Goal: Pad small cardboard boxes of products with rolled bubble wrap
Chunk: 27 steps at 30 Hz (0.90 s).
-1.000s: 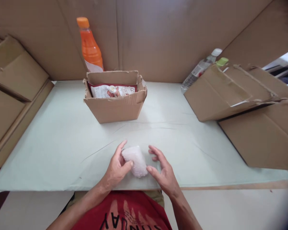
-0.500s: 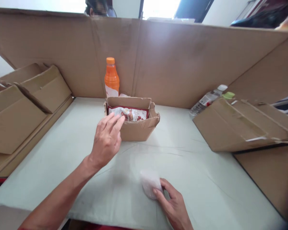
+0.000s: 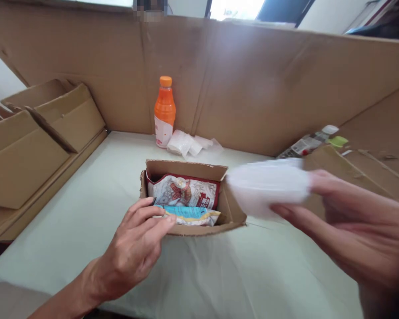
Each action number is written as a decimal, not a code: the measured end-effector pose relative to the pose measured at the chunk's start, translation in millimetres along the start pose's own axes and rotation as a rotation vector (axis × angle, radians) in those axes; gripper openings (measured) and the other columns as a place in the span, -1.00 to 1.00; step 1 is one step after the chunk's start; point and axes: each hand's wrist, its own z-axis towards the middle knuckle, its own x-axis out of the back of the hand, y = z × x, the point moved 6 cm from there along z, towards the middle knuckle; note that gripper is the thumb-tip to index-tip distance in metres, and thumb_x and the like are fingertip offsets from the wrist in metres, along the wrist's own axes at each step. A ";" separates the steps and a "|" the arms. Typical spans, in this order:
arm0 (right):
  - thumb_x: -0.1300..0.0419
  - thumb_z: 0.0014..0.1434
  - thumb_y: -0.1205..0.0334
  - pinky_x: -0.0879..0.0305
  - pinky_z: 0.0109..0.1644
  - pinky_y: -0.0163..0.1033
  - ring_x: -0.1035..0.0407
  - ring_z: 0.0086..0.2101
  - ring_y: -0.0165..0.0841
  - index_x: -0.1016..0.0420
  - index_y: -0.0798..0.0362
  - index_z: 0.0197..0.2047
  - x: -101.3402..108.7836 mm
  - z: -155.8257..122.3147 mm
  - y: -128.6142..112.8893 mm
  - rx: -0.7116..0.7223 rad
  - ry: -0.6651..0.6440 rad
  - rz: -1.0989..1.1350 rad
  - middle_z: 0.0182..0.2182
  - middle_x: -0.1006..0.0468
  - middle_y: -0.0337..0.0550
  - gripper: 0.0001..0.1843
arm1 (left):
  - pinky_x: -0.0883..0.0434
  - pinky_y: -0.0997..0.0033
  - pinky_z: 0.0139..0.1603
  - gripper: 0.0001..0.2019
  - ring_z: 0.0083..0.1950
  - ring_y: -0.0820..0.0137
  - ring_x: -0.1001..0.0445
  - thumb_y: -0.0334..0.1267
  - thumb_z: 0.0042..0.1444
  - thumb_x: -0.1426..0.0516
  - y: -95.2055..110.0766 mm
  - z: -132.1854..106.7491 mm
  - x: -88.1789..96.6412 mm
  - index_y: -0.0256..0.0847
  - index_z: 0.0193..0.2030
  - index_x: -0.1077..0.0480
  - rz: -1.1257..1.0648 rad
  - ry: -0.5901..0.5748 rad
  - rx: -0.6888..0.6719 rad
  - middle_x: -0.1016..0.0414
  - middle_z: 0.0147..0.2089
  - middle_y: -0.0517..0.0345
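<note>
A small open cardboard box [image 3: 186, 229] is in the middle of the table. Inside are a white and dark-red printed packet [image 3: 193, 190] and, in front of it, a blue, yellow and white packet [image 3: 189, 212]. My left hand [image 3: 133, 243] is at the box's front left, its fingers over the front rim beside the blue packet and the thumb low outside the wall. On the right, my right hand [image 3: 346, 226] pinches a folded piece of white translucent plastic wrap [image 3: 269, 186] between thumb and fingers. It is held up off the table, blurred, beside the box's right end.
Behind the box, an orange bottle [image 3: 165, 110] stands by several loose pieces of clear wrap [image 3: 191, 144]. A tall cardboard wall [image 3: 269, 88] closes the back. Cardboard bins [image 3: 23, 159] line the left; a clear bottle [image 3: 309, 141] leans at the right bins.
My right hand has lifted the white wrap up and closer to the camera. The box now appears nearer, with more of its inside showing, and my left hand has come down with it.
</note>
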 end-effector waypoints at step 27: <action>-0.16 0.32 0.06 -0.37 -0.32 -0.25 -0.51 -0.35 -0.31 -0.56 -0.05 0.03 -39.8 12.3 8.0 0.057 -0.152 -0.228 -0.22 -0.67 -0.19 -0.71 | -0.24 -0.15 0.42 -0.24 0.34 0.06 -0.34 -0.49 -0.03 -0.29 -22.6 -59.7 13.4 -0.03 0.35 -0.31 -0.256 0.524 0.459 -0.31 0.32 -0.01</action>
